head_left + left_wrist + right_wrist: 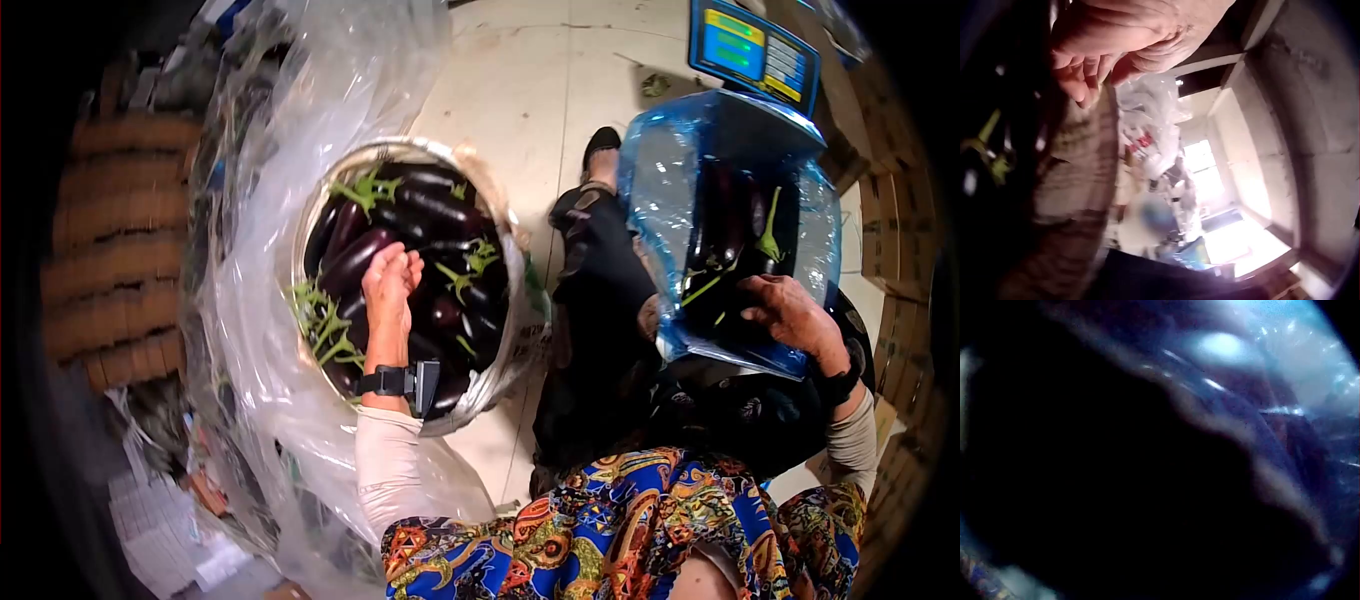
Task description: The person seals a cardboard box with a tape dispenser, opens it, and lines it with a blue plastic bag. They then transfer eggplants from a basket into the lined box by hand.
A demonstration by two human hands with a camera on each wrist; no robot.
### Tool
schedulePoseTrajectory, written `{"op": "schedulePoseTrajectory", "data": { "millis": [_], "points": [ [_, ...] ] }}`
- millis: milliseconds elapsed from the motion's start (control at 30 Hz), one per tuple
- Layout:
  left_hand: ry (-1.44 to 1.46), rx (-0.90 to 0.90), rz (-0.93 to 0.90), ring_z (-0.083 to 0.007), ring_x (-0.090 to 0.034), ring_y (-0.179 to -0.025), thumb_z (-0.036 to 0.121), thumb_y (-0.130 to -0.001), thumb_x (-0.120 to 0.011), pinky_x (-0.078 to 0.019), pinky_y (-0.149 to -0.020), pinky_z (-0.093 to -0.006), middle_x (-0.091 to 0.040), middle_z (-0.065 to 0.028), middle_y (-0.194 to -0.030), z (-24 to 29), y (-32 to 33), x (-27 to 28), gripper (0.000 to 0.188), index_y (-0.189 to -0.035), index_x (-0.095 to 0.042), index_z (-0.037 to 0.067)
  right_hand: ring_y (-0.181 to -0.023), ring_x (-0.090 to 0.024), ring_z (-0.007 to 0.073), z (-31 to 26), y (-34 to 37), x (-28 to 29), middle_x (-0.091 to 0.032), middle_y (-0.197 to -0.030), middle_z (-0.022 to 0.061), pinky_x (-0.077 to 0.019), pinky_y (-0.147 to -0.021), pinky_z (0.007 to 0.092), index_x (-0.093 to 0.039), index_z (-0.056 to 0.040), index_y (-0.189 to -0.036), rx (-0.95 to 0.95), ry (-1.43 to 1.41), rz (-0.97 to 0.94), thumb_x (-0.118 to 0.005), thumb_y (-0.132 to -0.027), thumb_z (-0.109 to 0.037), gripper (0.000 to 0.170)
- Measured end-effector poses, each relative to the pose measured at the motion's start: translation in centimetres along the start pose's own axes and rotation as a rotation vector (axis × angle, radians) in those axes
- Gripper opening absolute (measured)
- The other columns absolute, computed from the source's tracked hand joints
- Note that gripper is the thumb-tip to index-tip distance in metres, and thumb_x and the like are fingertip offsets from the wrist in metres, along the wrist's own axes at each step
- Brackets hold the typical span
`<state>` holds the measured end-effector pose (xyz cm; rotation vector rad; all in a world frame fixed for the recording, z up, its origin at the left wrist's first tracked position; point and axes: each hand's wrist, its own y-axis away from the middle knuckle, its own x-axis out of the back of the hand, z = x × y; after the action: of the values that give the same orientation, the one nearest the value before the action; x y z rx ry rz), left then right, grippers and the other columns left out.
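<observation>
Dark purple eggplants [435, 205] with green stems fill a round, plastic-lined basket [512, 290]. Above them is my left hand [390, 290], its fingers curled, with nothing visible in them; the left wrist view shows the same hand [1141, 34] by the basket's rim [1110, 125], fingertips drawn toward the thumb. To the right, a container lined with a blue plastic bag [660, 190] holds more eggplants [725, 215]. My right hand [795, 318] reaches into its near end beside a green-stemmed eggplant, fingers bent downward. What lies under those fingers is hidden, and the right wrist view is mostly dark.
A lit display panel [755, 55] stands beyond the blue bag. Between the two containers are a dark-clothed leg [590, 320] and a black shoe [603, 140] on the tiled floor. Clear plastic sheeting [260, 250] drapes left of the basket. Stacked cartons [900, 235] line the right side.
</observation>
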<state>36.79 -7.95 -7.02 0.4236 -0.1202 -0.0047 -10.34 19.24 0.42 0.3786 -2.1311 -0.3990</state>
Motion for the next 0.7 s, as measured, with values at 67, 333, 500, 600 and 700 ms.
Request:
{"op": "schedulePoseTrajectory", "data": {
  "millis": [67,333,500,600,700],
  "points": [
    [-0.112,-0.006,-0.017,-0.0161,-0.066,-0.078,0.01,-0.092,-0.056,-0.0532,-0.065,-0.0249,-0.068,-0.0111,-0.096,-4.6,0.5,2.6,0.03,-0.119,-0.056,-0.002,-0.09,-0.06,0.0433,0.0,-0.4,0.4,-0.063,-0.091,0.0251,-0.048,-0.076,0.043,-0.058,0.0029,-0.112,-0.056,-0.062,-0.035,-0.065,-0.085,-0.011,0.031],
    [-0.999,-0.595,0.056,-0.0405,-0.062,-0.094,0.016,-0.076,-0.067,-0.0487,-0.087,-0.0441,-0.066,-0.0221,-0.094,-9.0,5.5,-5.4,0.04,-0.113,-0.062,0.001,-0.071,-0.055,0.0115,2.3,-0.8,-0.2,-0.058,-0.076,0.0058,-0.0481,-0.067,0.0293,-0.059,0.0035,-0.114,-0.315,-0.476,0.005,-0.063,-0.091,-0.013,0.029],
    [-0.982,-0.546,-0.577,-0.038,-0.058,-0.107,0.016,-0.074,-0.068,-0.0465,-0.09,-0.0438,-0.06,-0.0239,-0.116,-9.6,1.2,-5.6,0.049,-0.12,-0.057,0.001,-0.065,-0.056,0.0112,2.7,-1.2,-0.2,-0.058,-0.075,0.0038,-0.0477,-0.063,0.0261,-0.058,0.0046,-0.115,-0.341,-0.525,-0.007,-0.062,-0.092,-0.016,0.031],
    [-0.949,-0.526,-0.743,-0.0398,-0.058,-0.106,0.013,-0.079,-0.064,-0.0462,-0.091,-0.042,-0.061,-0.0236,-0.117,-11.0,-0.1,-7.0,0.052,-0.127,-0.05,0.001,-0.065,-0.056,0.0111,3.0,-1.2,-0.6,-0.058,-0.074,0.0039,-0.0479,-0.062,0.0252,-0.058,0.0043,-0.116,-0.348,-0.581,0.006,-0.062,-0.092,-0.016,0.031],
    [-0.776,-0.383,-0.794,-0.0303,-0.061,-0.104,0.007,-0.082,-0.062,-0.0458,-0.092,-0.0359,-0.065,-0.0185,-0.112,-13.0,-1.3,-7.7,0.046,-0.127,-0.052,0.002,-0.064,-0.056,0.0109,3.5,-1.1,-0.6,-0.059,-0.074,0.004,-0.0481,-0.063,0.025,-0.057,0.0042,-0.117,-0.342,-0.587,0.014,-0.061,-0.092,-0.016,0.032]
  ]
}}
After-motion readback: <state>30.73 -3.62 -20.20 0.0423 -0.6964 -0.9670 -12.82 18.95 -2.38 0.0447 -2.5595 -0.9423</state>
